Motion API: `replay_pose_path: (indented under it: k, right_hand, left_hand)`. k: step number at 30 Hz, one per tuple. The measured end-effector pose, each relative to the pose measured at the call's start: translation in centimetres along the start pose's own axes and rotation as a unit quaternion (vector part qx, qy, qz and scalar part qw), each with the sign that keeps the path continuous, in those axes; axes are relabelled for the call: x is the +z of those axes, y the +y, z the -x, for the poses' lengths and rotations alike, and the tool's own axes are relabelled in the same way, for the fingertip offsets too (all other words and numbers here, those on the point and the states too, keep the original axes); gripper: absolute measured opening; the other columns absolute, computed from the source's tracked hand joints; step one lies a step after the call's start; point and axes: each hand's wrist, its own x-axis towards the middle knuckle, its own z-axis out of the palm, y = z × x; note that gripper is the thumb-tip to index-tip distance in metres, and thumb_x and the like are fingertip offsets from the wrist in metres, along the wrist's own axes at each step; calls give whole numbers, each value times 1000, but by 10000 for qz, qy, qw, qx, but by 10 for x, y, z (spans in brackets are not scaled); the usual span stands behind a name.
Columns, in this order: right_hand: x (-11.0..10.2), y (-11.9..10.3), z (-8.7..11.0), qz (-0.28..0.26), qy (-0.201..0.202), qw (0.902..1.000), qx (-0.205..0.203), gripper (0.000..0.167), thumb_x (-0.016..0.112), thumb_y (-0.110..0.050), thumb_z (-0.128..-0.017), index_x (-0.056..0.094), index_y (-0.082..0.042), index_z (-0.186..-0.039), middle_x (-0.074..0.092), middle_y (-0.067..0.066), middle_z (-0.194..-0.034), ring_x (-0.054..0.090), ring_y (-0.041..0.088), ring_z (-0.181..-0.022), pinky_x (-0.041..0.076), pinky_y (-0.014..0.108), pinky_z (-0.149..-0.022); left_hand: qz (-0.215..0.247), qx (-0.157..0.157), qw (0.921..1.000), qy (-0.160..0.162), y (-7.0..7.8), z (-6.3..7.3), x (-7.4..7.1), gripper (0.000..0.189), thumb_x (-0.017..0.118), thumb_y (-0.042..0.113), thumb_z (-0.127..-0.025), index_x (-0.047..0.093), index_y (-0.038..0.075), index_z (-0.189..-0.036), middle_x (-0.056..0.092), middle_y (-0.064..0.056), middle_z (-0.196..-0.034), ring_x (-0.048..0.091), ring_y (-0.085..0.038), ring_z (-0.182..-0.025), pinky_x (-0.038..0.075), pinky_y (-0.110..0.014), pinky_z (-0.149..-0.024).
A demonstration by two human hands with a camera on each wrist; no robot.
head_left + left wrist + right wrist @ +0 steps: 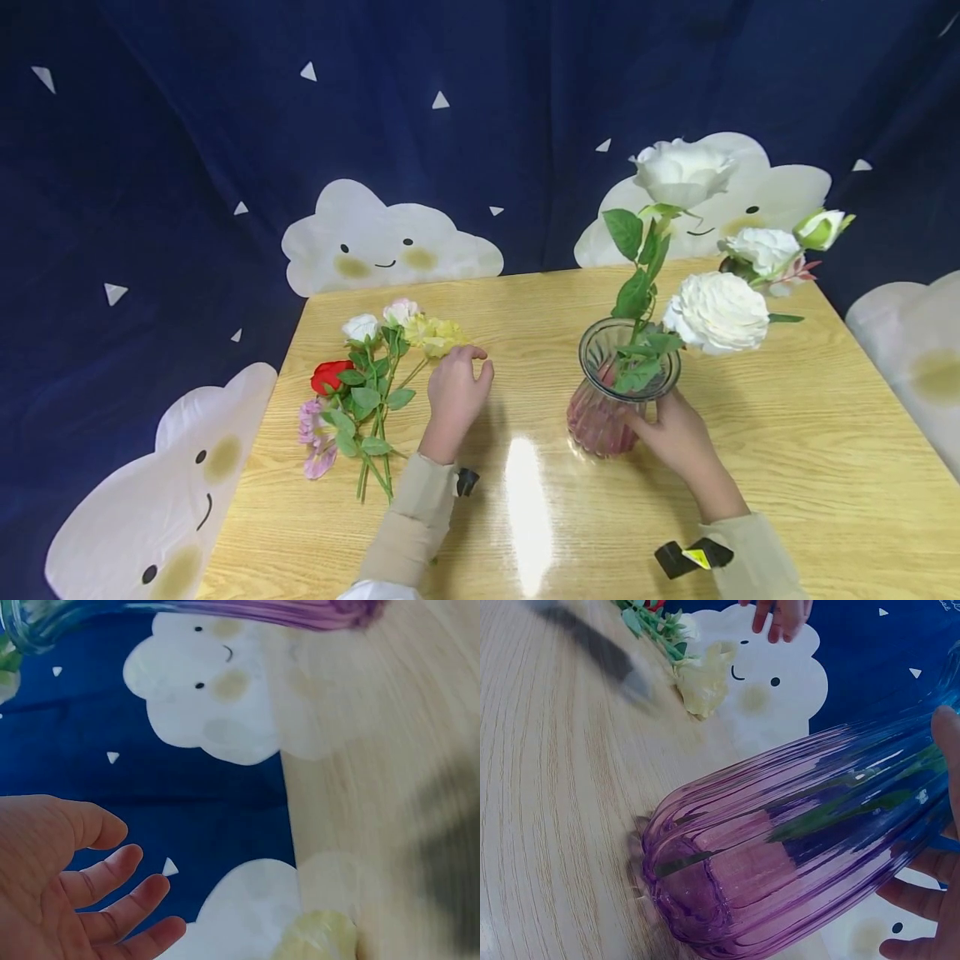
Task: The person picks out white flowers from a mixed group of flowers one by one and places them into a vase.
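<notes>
A ribbed glass vase (609,408), pink below and bluish at the rim, stands on the table. My right hand (678,437) grips its side, thumb and fingers round the glass in the right wrist view. In the vase are stems bearing a tall white rose (684,173), a full white bloom (717,312) and a smaller white flower (763,248) with a bud. My left hand (459,390) hovers beside a yellow flower (435,335), holding nothing; its fingers are loosely bent and apart in the left wrist view.
Loose artificial flowers lie on the table's left: a red rose (330,377), a purple flower (317,437), a white flower (362,327) and a pale pink one (401,311). Behind the wooden table (525,308) hangs a dark blue curtain (480,50) with cloud prints.
</notes>
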Motion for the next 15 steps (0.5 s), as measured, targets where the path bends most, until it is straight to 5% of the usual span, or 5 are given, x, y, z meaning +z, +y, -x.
replay_pose_path:
  k: [15]
  right_hand:
    - [0,0,1,9,2,10000,-14,73,60,-31,-83,23,1,-137,33,32,-132,39,49,-112,35,59,-86]
  left_hand:
    - [-156,-467,9987,-117,-32,7,1,18,57,21,-85,64,8,-95,62,-9,-95,58,-23,-70,42,-28,-46]
